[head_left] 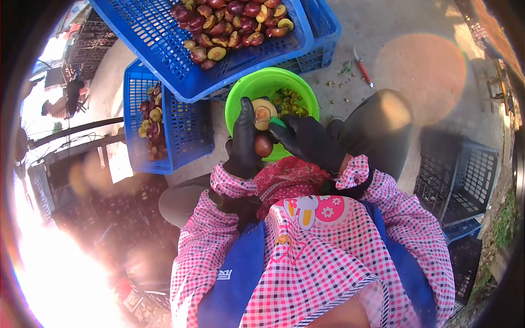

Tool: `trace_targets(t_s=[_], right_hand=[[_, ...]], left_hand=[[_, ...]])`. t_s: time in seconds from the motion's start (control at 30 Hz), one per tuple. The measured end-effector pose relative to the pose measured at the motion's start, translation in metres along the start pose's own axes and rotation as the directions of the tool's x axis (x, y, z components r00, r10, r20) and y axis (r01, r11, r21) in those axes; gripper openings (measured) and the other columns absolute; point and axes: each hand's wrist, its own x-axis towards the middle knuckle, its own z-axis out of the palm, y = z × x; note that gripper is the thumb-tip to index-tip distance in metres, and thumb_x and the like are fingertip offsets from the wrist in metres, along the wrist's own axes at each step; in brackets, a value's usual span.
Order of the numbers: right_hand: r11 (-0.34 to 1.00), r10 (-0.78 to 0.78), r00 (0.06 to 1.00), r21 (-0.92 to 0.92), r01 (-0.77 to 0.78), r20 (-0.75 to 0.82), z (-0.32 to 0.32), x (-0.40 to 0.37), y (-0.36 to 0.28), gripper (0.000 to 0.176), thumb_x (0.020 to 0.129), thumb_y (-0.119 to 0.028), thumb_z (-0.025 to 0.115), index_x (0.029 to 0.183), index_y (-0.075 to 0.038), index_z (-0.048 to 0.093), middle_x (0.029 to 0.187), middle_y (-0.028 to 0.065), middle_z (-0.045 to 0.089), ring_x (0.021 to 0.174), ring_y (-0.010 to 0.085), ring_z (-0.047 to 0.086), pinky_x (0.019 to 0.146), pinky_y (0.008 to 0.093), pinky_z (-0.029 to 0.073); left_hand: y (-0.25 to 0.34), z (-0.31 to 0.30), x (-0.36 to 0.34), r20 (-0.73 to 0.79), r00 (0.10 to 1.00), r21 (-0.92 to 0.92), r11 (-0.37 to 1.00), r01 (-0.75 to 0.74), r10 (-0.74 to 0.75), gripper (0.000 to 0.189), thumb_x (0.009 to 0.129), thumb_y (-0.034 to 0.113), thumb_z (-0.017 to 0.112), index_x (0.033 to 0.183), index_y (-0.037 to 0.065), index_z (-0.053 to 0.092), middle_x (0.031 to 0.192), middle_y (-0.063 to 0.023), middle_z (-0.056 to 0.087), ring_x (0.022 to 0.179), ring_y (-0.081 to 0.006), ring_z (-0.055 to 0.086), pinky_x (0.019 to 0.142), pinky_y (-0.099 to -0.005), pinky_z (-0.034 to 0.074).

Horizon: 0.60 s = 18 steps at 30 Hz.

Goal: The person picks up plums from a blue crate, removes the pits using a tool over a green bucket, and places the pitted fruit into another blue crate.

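My left hand point(244, 134), in a black glove, is closed around a cut plum point(264, 111) whose yellow flesh and brown pit face up. A dark red plum piece point(263, 146) shows just below it, against the same hand. In my right hand point(311, 142), also black-gloved, is a small tool with a green handle point(278, 122); its working end is hidden at the plum's cut face. Both hands are over a bright green bowl point(235, 90), which has small yellow-green scraps point(290, 103) inside.
Beyond the bowl, a large blue crate point(188, 87) holds many halved plums point(235, 24), with another blue crate point(328, 41) underneath. A smaller blue crate point(188, 128) with plum halves stands left. A red-handled knife point(363, 71) lies on the floor. Black crates point(456, 177) stand right.
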Motion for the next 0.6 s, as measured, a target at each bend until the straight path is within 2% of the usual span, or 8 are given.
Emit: trace_targets(t_s=[0.13,0.27,0.3,0.33,0.37,0.43,0.57,0.6], right_hand=[[0.985,-0.166,0.986,-0.053,0.167,0.023,0.011,0.000,0.017,0.051,0.095,-0.047,0.050,0.093,0.003,0.061,0.069,0.0250,0.062,0.065,0.0438,0.063,0.063,0.0517,0.050],[0.957,-0.285,0.954,0.088,0.277,0.091,-0.006,0.004,0.002,0.049,0.097,-0.047,0.046,0.089,-0.001,0.060,0.058,0.0168,0.058,0.051,0.0352,0.059,0.052,0.0446,0.048],[0.912,0.029,0.931,0.371,-0.173,0.363,-0.017,0.005,-0.009,0.048,0.099,-0.048,0.044,0.088,-0.004,0.059,0.054,0.0100,0.051,0.044,0.0268,0.051,0.045,0.0383,0.042],[0.635,0.211,0.716,0.463,-0.618,0.666,-0.023,0.005,-0.015,0.047,0.100,-0.049,0.041,0.086,-0.007,0.057,0.049,0.0032,0.045,0.037,0.0183,0.044,0.039,0.0320,0.036],[0.637,0.207,0.719,0.466,-0.614,0.664,-0.022,0.004,-0.016,0.047,0.100,-0.049,0.041,0.086,-0.007,0.057,0.049,0.0032,0.045,0.037,0.0183,0.044,0.039,0.0320,0.036],[0.000,-0.066,0.631,0.633,-0.774,0.773,-0.017,-0.006,-0.017,0.047,0.101,-0.052,0.037,0.083,-0.011,0.053,0.050,-0.0045,0.033,0.037,0.0065,0.029,0.037,0.0235,0.022],[-0.169,-0.208,0.628,0.605,-0.778,0.750,-0.011,-0.007,-0.010,0.049,0.101,-0.054,0.036,0.081,-0.012,0.052,0.049,-0.0047,0.029,0.037,0.0069,0.025,0.036,0.0243,0.019],[0.028,-0.088,0.692,0.696,-0.717,0.716,-0.015,-0.009,-0.014,0.050,0.101,-0.054,0.036,0.080,-0.011,0.052,0.049,-0.0043,0.031,0.036,0.0072,0.026,0.036,0.0244,0.021]], left_hand=[[-0.003,-0.009,0.011,0.000,0.985,0.323,0.932,-0.166,0.175,0.054,0.102,0.052,0.038,0.114,0.004,0.059,0.102,-0.0076,0.064,0.091,-0.0160,0.062,0.080,-0.0304,0.052],[0.007,0.006,0.004,-0.064,0.992,0.324,0.942,-0.084,0.110,0.056,0.102,0.053,0.037,0.111,0.003,0.061,0.098,-0.0073,0.064,0.086,-0.0146,0.061,0.076,-0.0293,0.051],[0.011,0.011,0.001,-0.028,0.992,0.334,0.937,-0.107,0.123,0.057,0.101,0.053,0.036,0.112,0.003,0.061,0.098,-0.0070,0.064,0.085,-0.0146,0.061,0.076,-0.0293,0.051],[0.014,0.013,-0.001,0.008,0.991,0.344,0.930,-0.130,0.135,0.058,0.101,0.054,0.036,0.112,0.002,0.060,0.098,-0.0067,0.064,0.084,-0.0147,0.062,0.076,-0.0292,0.051],[0.013,0.008,0.004,0.011,0.990,0.348,0.928,-0.134,0.139,0.058,0.101,0.054,0.036,0.112,0.002,0.060,0.098,-0.0067,0.064,0.084,-0.0147,0.062,0.076,-0.0292,0.051],[0.002,-0.011,0.017,0.123,0.938,0.498,0.797,-0.341,0.324,0.066,0.096,0.061,0.041,0.117,0.000,0.056,0.096,-0.0092,0.062,0.082,-0.0171,0.062,0.072,-0.0299,0.053],[0.001,-0.002,0.025,0.130,0.928,0.511,0.778,-0.365,0.350,0.068,0.097,0.062,0.038,0.115,0.000,0.058,0.094,-0.0094,0.063,0.077,-0.0179,0.063,0.068,-0.0289,0.053],[0.003,0.005,0.021,0.039,0.972,0.364,0.903,-0.228,0.230,0.067,0.097,0.061,0.038,0.116,0.000,0.058,0.096,-0.0099,0.064,0.077,-0.0182,0.063,0.067,-0.0287,0.053]])
